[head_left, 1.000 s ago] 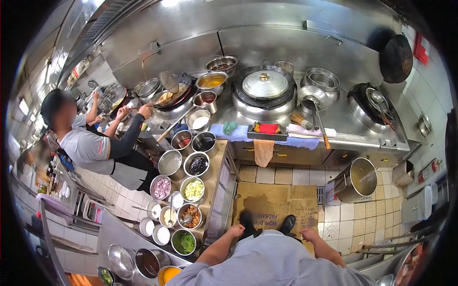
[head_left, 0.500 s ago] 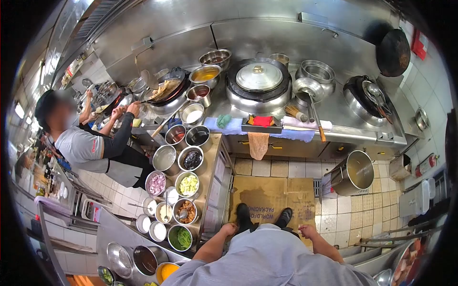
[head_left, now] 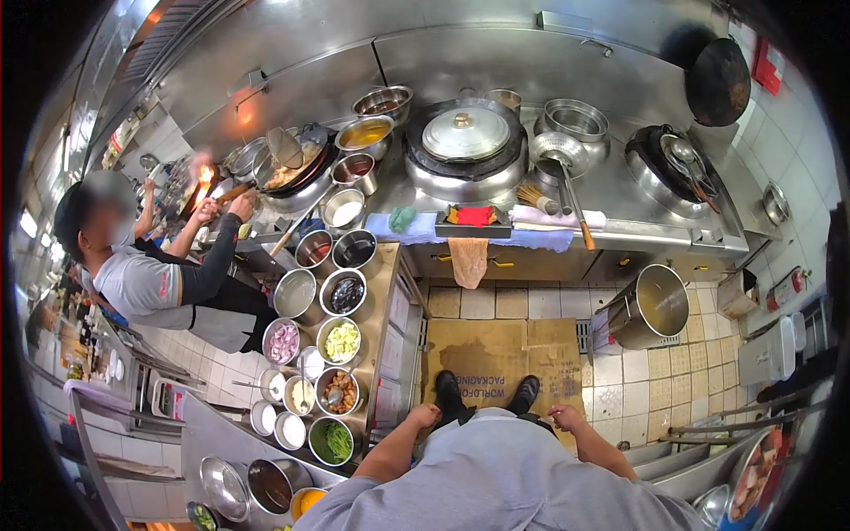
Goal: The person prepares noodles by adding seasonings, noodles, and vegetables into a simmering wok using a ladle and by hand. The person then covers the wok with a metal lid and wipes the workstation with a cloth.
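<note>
My left hand is low at my left side, close to dark cloth at my waist, its fingers curled closed. On the other side of my body, my right hand is also closed near the dark cloth. Whatever either hand may hold is too small to make out. A grey shirt covers my front. Nearest to my left hand stands a metal pot of green vegetables, with a pot of brown pieces behind it. Flattened cardboard lies under my dark shoes.
A co-worker works at a wok on the left; flames rise beyond. Ahead, a lidded wok sits on the range. A ladle projects over its front edge. A tall pot stands on the tiled floor to the right.
The view has shifted slightly. Flames now show beyond the co-worker, whose hands and ladle have moved at the wok. My hands remain low at my sides.
</note>
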A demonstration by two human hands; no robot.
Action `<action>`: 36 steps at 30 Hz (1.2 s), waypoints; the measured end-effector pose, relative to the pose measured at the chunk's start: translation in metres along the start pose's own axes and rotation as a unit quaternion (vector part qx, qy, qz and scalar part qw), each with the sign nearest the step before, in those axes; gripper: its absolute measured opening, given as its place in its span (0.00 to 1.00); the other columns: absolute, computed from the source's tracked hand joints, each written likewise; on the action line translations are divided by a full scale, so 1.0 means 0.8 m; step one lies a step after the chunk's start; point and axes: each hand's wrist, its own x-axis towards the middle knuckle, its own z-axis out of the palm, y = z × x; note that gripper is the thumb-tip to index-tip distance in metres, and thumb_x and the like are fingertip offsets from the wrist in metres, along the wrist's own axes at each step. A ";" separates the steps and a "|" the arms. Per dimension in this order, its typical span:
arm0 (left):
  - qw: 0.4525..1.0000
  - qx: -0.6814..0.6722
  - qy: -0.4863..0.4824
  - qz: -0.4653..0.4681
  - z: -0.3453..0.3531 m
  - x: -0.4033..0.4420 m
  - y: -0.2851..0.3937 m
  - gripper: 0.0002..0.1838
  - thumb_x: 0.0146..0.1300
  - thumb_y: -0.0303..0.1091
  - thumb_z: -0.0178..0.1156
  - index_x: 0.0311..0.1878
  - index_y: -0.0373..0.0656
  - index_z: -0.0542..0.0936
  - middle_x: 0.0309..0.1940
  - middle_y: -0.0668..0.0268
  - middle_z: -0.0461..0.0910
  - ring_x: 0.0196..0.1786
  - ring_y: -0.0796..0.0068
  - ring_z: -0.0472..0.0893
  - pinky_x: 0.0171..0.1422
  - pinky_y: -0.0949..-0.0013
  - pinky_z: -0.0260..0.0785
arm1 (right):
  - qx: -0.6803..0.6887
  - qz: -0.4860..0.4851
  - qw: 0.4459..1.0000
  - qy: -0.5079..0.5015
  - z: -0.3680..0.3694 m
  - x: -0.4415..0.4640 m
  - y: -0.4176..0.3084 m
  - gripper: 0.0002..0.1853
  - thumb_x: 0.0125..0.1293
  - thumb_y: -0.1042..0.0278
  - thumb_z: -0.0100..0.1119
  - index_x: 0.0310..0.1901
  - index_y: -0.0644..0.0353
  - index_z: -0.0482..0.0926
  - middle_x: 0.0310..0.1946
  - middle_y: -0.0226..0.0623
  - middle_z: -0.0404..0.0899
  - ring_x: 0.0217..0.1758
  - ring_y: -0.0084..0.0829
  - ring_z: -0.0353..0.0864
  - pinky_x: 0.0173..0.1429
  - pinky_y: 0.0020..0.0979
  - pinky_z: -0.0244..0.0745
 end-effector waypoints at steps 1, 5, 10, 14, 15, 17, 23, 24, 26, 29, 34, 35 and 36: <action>1.000 -0.005 -0.005 -0.007 -0.002 0.000 0.000 0.16 0.59 0.42 0.46 0.46 0.49 0.77 0.43 0.57 0.77 0.46 0.60 0.76 0.50 0.64 0.68 | 0.016 0.009 1.000 -0.001 -0.001 0.000 0.003 0.09 0.59 0.71 0.47 0.39 0.56 0.77 0.18 0.29 0.69 0.17 0.22 0.70 0.17 0.22 0.63; 0.999 -0.017 -0.013 -0.046 0.005 0.004 -0.002 0.17 0.60 0.43 0.44 0.47 0.49 0.76 0.46 0.57 0.75 0.49 0.59 0.74 0.53 0.63 0.66 | 0.034 0.007 0.999 -0.003 -0.007 -0.004 0.015 0.09 0.60 0.72 0.46 0.39 0.57 0.76 0.18 0.29 0.69 0.18 0.22 0.70 0.16 0.21 0.62; 1.000 0.006 -0.009 -0.014 0.020 0.015 -0.018 0.17 0.60 0.44 0.44 0.46 0.51 0.77 0.46 0.58 0.75 0.49 0.59 0.74 0.53 0.62 0.66 | 0.031 0.021 0.999 -0.003 -0.009 -0.006 0.018 0.09 0.60 0.73 0.46 0.39 0.57 0.76 0.19 0.29 0.69 0.17 0.22 0.70 0.16 0.22 0.61; 1.000 0.011 -0.011 0.000 0.016 0.013 -0.014 0.16 0.59 0.44 0.45 0.44 0.50 0.78 0.44 0.59 0.76 0.48 0.60 0.75 0.53 0.63 0.66 | 0.035 0.014 0.999 -0.012 -0.008 0.000 0.019 0.10 0.60 0.72 0.46 0.40 0.58 0.76 0.19 0.29 0.69 0.17 0.22 0.69 0.16 0.23 0.61; 1.000 0.011 -0.011 -0.001 0.016 0.011 -0.012 0.16 0.59 0.44 0.45 0.44 0.50 0.78 0.44 0.59 0.76 0.48 0.60 0.75 0.53 0.63 0.66 | 0.035 0.015 0.999 -0.013 -0.007 -0.002 0.017 0.10 0.60 0.72 0.46 0.40 0.58 0.76 0.19 0.29 0.69 0.17 0.22 0.69 0.16 0.23 0.61; 0.999 0.022 0.022 0.020 0.015 0.007 -0.008 0.17 0.61 0.43 0.44 0.44 0.46 0.78 0.38 0.59 0.79 0.44 0.62 0.77 0.48 0.63 0.68 | 0.026 0.002 1.000 -0.007 -0.005 -0.004 0.013 0.10 0.59 0.72 0.46 0.40 0.58 0.76 0.18 0.29 0.69 0.16 0.22 0.69 0.16 0.24 0.61; 1.000 -0.009 0.027 0.006 0.025 0.019 -0.016 0.16 0.58 0.43 0.47 0.43 0.50 0.79 0.42 0.60 0.78 0.46 0.61 0.76 0.51 0.64 0.67 | -0.006 -0.011 1.000 0.005 -0.004 -0.006 0.006 0.11 0.59 0.71 0.45 0.40 0.59 0.77 0.17 0.29 0.69 0.16 0.22 0.69 0.17 0.25 0.63; 1.000 -0.005 0.021 0.013 0.029 0.021 -0.021 0.16 0.58 0.43 0.47 0.43 0.50 0.79 0.42 0.60 0.78 0.46 0.61 0.76 0.51 0.64 0.67 | 0.000 -0.006 1.000 0.012 -0.004 -0.008 0.006 0.11 0.59 0.71 0.45 0.40 0.59 0.77 0.17 0.29 0.69 0.16 0.22 0.69 0.17 0.25 0.63; 0.999 -0.001 0.030 0.027 0.033 0.026 -0.028 0.15 0.58 0.43 0.47 0.43 0.50 0.79 0.41 0.60 0.78 0.46 0.61 0.76 0.50 0.64 0.67 | -0.031 -0.023 0.999 0.011 -0.006 -0.006 0.007 0.11 0.60 0.69 0.46 0.40 0.58 0.78 0.18 0.31 0.71 0.17 0.22 0.70 0.18 0.25 0.65; 0.999 -0.021 0.027 0.005 0.020 0.004 -0.013 0.16 0.58 0.44 0.47 0.42 0.49 0.79 0.40 0.59 0.78 0.45 0.60 0.76 0.50 0.64 0.67 | -0.067 -0.016 0.997 0.027 -0.006 -0.021 -0.006 0.10 0.60 0.69 0.47 0.39 0.56 0.78 0.19 0.32 0.74 0.18 0.23 0.71 0.20 0.25 0.67; 1.000 -0.013 0.025 0.005 0.031 0.015 -0.030 0.14 0.59 0.39 0.48 0.43 0.46 0.79 0.37 0.59 0.79 0.42 0.64 0.78 0.46 0.65 0.69 | -0.049 0.009 0.999 0.016 -0.001 -0.012 0.002 0.10 0.60 0.68 0.47 0.39 0.54 0.78 0.20 0.33 0.75 0.20 0.23 0.73 0.21 0.25 0.69; 0.999 -0.024 0.027 0.001 0.035 0.018 -0.035 0.14 0.59 0.39 0.48 0.43 0.46 0.79 0.37 0.60 0.79 0.41 0.65 0.78 0.46 0.66 0.69 | -0.060 0.009 0.998 0.016 0.000 -0.012 0.002 0.10 0.60 0.68 0.47 0.39 0.53 0.78 0.20 0.33 0.75 0.21 0.23 0.73 0.21 0.26 0.69; 0.999 -0.035 0.029 -0.003 0.033 0.017 -0.034 0.14 0.58 0.38 0.48 0.43 0.46 0.78 0.36 0.61 0.80 0.40 0.66 0.78 0.45 0.66 0.69 | -0.059 0.008 0.998 0.016 0.000 -0.011 0.004 0.10 0.60 0.68 0.47 0.39 0.53 0.78 0.20 0.33 0.75 0.21 0.23 0.73 0.21 0.26 0.69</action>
